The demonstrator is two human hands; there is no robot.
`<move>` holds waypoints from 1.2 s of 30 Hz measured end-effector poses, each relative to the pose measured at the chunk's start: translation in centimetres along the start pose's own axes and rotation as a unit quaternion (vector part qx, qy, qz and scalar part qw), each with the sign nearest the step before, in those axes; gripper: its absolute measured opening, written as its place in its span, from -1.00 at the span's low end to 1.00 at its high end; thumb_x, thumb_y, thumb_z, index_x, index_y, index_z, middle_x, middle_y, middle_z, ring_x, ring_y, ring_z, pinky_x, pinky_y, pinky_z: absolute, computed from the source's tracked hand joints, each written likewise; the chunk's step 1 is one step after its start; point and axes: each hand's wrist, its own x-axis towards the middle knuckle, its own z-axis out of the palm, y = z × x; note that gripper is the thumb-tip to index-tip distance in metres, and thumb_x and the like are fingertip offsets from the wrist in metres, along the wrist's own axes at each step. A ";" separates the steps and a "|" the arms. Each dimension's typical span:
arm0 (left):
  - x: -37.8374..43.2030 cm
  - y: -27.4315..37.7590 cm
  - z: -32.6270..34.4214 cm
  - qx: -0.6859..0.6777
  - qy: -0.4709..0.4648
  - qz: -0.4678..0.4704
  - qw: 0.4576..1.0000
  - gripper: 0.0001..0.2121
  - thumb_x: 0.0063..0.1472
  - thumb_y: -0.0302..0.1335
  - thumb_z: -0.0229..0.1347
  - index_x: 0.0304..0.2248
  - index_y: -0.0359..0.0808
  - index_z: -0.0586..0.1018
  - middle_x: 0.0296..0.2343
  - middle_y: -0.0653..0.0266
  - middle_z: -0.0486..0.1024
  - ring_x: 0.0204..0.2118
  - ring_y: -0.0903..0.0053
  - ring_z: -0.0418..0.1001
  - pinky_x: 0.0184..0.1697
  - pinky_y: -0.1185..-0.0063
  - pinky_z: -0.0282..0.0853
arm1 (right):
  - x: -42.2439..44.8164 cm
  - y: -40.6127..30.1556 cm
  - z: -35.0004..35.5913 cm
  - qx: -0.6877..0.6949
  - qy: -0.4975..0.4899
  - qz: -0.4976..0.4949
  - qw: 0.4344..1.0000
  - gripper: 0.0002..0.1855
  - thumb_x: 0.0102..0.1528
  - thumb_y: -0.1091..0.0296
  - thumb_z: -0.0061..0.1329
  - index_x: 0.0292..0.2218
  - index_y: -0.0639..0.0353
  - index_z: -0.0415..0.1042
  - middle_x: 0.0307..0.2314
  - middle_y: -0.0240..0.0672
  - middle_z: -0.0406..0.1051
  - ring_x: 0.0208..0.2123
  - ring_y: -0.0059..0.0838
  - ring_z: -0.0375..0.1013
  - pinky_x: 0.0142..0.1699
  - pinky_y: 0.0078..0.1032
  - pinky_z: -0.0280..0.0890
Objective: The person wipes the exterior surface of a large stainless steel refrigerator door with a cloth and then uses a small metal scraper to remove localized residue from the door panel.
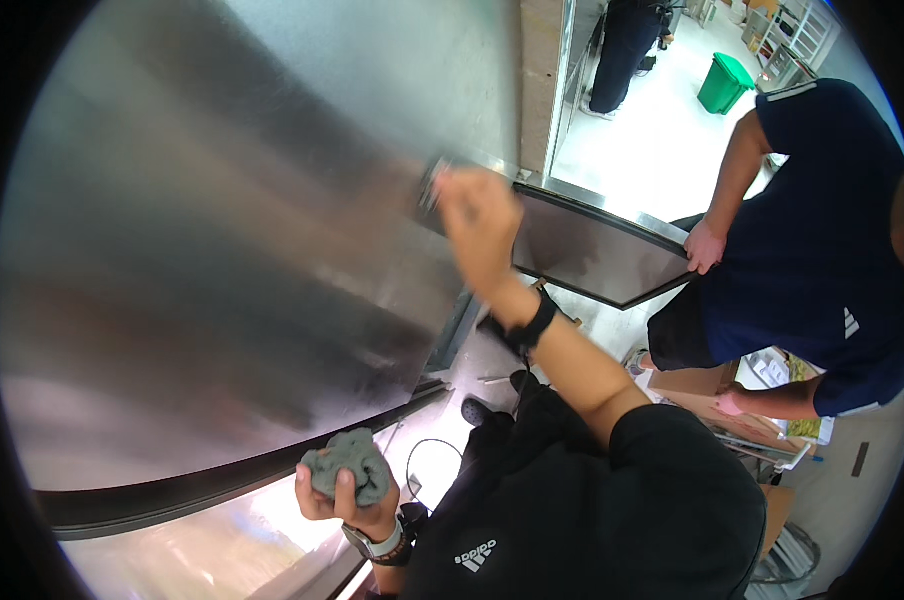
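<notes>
My left hand [354, 510] grips a crumpled grey-green cloth [349, 466] near the lower edge of a large, shiny metal panel [234, 247]. A black strip [219, 480], like a rubber seal, runs along that edge. Farther up, my right hand [482, 217] is at the panel's right side, its fingers closed around a small dark object [429, 187]. Motion blur hides what this object is; it appears to touch the metal. A black band sits on my right wrist, a watch on my left.
At right a co-worker [804, 225] in a dark blue shirt has one hand on a black-framed panel [602, 240] and the other by a cardboard box [692, 390]. Another person [624, 60] stands beyond, near a green bin [726, 82]. A cable [422, 442] lies below.
</notes>
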 end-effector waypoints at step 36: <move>-0.7 -8.8 -0.3 0.096 -0.049 0.320 0.941 -0.78 0.14 -0.50 0.13 -0.18 -0.14 0.50 -0.08 0.03 0.29 0.04 0.10 0.22 -0.25 0.13 0.53 | 9.4 13.4 1.8 0.161 0.133 0.338 0.918 -0.80 -0.04 0.32 0.25 -0.36 0.21 0.63 -0.46 -0.31 0.54 -0.46 -0.60 0.48 -0.31 -0.62 0.34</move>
